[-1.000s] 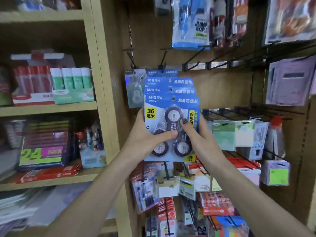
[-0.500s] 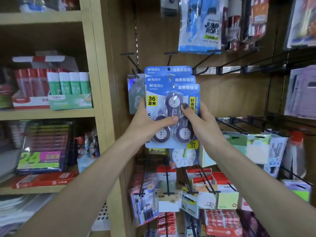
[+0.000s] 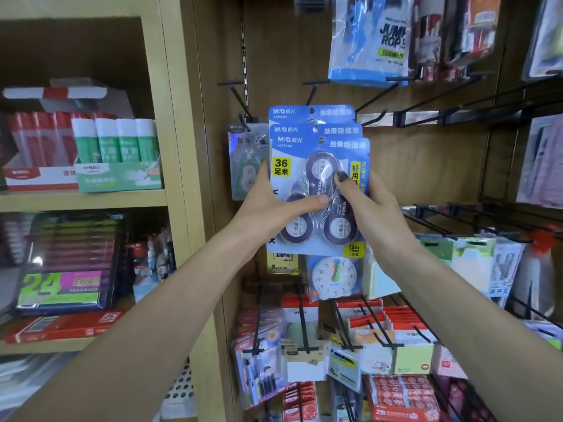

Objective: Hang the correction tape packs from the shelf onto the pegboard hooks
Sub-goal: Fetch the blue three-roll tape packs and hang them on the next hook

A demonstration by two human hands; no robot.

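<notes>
A fanned stack of three blue correction tape packs [image 3: 316, 141] is held up in front of the wooden pegboard. My left hand [image 3: 268, 208] grips the stack's left edge, thumb across the front blister. My right hand [image 3: 368, 205] holds the right edge, with a dark-nailed thumb on the blister. Just above the top pack's hang hole a black hook [image 3: 310, 92] sticks out of the board. Whether the hook is through any hole I cannot tell. A paler single tape pack [image 3: 246, 159] hangs on the hook to the left, partly behind my left hand.
A wooden shelf unit [image 3: 182, 147] on the left holds boxes of glue sticks [image 3: 115, 144] and marker sets. Bare black hooks [image 3: 426, 114] jut out to the right. A jump rope bag [image 3: 368, 41] hangs above, and a toy clock [image 3: 335, 278] and sticky notes hang below.
Both hands have carried the stack of packs upward on the pegboard, towards the hook. The stack is still fanned and the grip is the same.
</notes>
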